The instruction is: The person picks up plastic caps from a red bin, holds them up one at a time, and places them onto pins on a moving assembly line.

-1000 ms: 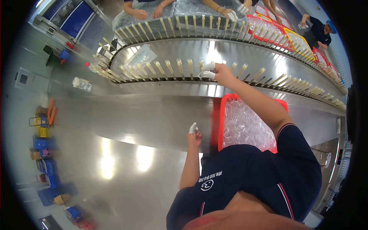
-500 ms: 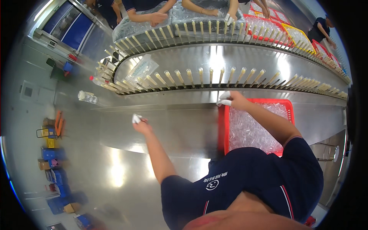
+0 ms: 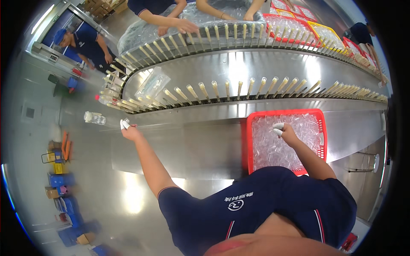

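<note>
My left hand (image 3: 131,132) is stretched out to the far left, just in front of the curved end of the peg conveyor. Its white-covered fingertips are close together; whatever they may hold is too small to make out. Over the red basket (image 3: 250,141) of short clear plastic tubes (image 3: 269,149) is my right hand (image 3: 288,134). White covers sit on two of its fingertips, which are parted above the tubes with nothing visible between them. Cream-coloured pegs (image 3: 227,89) stand upright along the conveyor's near edge, several with clear rounded tips.
A clear bottle (image 3: 95,118) lies beside my left hand. A plastic bag (image 3: 153,83) rests on the conveyor's steel top (image 3: 239,68). Across it, co-workers' hands (image 3: 187,26) work above a plastic-lined bin (image 3: 147,32). More tube baskets (image 3: 326,36) stand at the far right.
My left hand has reached farther left and away from me. My right hand has come back from the conveyor's edge to above the tubes. Another person has come into view at the far left.
</note>
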The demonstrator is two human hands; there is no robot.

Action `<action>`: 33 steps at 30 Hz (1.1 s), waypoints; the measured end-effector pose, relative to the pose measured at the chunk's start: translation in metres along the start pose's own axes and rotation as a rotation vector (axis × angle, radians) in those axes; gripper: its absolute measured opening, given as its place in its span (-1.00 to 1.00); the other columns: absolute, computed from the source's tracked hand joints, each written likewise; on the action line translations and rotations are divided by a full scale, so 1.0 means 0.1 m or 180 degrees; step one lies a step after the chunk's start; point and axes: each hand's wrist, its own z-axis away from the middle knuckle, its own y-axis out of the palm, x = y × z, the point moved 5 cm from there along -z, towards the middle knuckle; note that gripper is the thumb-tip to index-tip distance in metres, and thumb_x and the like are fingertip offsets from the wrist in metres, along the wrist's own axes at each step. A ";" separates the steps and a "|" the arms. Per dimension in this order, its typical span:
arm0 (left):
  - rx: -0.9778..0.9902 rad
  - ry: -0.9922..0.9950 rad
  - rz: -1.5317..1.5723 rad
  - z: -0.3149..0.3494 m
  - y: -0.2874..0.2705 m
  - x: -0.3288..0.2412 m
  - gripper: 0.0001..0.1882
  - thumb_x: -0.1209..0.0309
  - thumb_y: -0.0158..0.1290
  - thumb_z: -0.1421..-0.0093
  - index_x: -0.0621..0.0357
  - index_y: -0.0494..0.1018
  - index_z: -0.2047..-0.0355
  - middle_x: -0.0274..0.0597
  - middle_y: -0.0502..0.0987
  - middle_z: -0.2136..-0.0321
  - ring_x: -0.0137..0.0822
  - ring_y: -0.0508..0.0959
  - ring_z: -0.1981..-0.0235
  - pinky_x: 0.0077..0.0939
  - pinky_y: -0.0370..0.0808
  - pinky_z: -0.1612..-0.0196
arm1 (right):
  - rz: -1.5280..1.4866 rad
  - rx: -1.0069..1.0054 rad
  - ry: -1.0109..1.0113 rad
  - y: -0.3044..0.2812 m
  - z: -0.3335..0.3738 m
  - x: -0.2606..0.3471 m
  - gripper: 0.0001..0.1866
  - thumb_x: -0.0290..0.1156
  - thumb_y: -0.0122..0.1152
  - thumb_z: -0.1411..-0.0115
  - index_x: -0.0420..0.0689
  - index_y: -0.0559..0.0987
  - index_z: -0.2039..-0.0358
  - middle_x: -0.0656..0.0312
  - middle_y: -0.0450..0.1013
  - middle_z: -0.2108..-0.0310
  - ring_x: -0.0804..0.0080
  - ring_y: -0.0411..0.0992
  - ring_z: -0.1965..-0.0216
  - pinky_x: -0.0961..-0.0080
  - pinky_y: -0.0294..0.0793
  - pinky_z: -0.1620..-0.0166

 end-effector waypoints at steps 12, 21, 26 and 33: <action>0.0212 0.0334 -0.0667 0.64 0.25 -0.24 -0.68 0.38 -0.13 -0.20 0.31 0.30 0.08 -0.05 0.48 0.28 -0.51 0.29 0.75 -0.66 0.25 0.71 | -0.0204 -0.0541 0.0299 -1.12 0.57 -0.88 -0.81 -0.50 0.15 -0.02 -0.25 0.48 0.32 0.32 0.38 0.56 0.65 0.27 0.59 0.68 0.28 0.53; 0.0243 -0.0422 -0.0224 2.13 0.05 0.24 -0.71 0.31 -0.11 -0.20 0.32 0.36 0.21 -0.22 0.45 0.52 -0.52 0.28 0.75 -0.64 0.23 0.73 | -0.0322 -0.0653 0.0401 -1.61 0.88 -1.15 -0.82 -0.50 0.12 -0.04 -0.27 0.47 0.32 0.33 0.38 0.54 0.65 0.26 0.58 0.69 0.24 0.54; 0.0077 -0.1361 0.0309 3.34 -0.10 0.42 -0.69 0.19 -0.11 -0.20 0.24 0.33 0.44 -0.35 0.25 0.73 -0.54 0.20 0.79 -0.65 0.16 0.75 | -0.0293 -0.0665 0.0481 -1.90 0.99 -1.22 -0.81 -0.49 0.13 -0.04 -0.27 0.47 0.31 0.32 0.39 0.53 0.65 0.26 0.58 0.69 0.24 0.54; -0.0401 -0.2023 0.0751 4.22 -0.10 0.29 -0.65 0.13 -0.08 -0.18 0.20 0.26 0.48 -0.36 0.22 0.73 -0.52 0.18 0.78 -0.60 0.19 0.70 | -0.0289 -0.0563 0.0347 -2.25 0.98 -1.19 -0.79 -0.47 0.14 -0.03 -0.28 0.47 0.30 0.29 0.40 0.54 0.65 0.25 0.61 0.69 0.24 0.55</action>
